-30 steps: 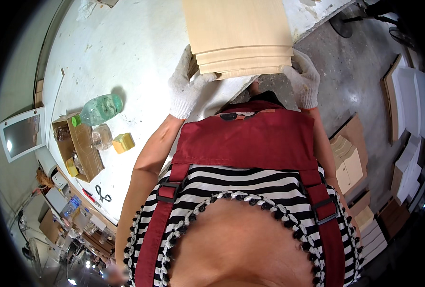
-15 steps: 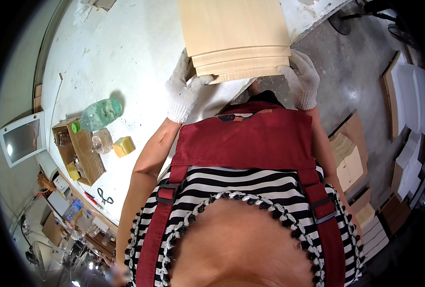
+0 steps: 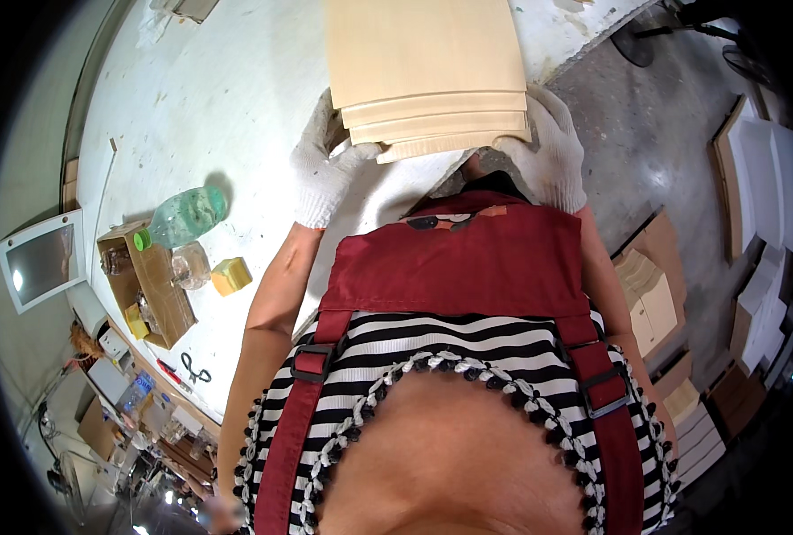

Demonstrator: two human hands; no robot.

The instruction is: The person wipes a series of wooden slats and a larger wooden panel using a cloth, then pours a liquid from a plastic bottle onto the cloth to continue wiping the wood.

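Note:
A stack of thin, pale wood-coloured boards [image 3: 427,53] lies at the near edge of the white table, its near ends stepped one beyond another. My left hand [image 3: 325,165], in a white knit glove, grips the stack's near left corner, thumb along the near edge and fingers at the side. At the near right corner my right hand [image 3: 548,152], gloved alike, holds the stack the same way. Parts of the fingers on both hands are hidden behind the boards. The far end of the stack runs out of view.
On the white table [image 3: 236,89] at left are a green plastic bottle [image 3: 189,217], an open cardboard box [image 3: 160,285], a yellow block [image 3: 231,276] and black scissors [image 3: 195,367]. More board stacks [image 3: 646,299] stand on the floor at right, with a fan [image 3: 637,45] beyond.
Both hands and the near end of the stack have shifted slightly left. The hands keep hold of its corners; the items at left have not moved.

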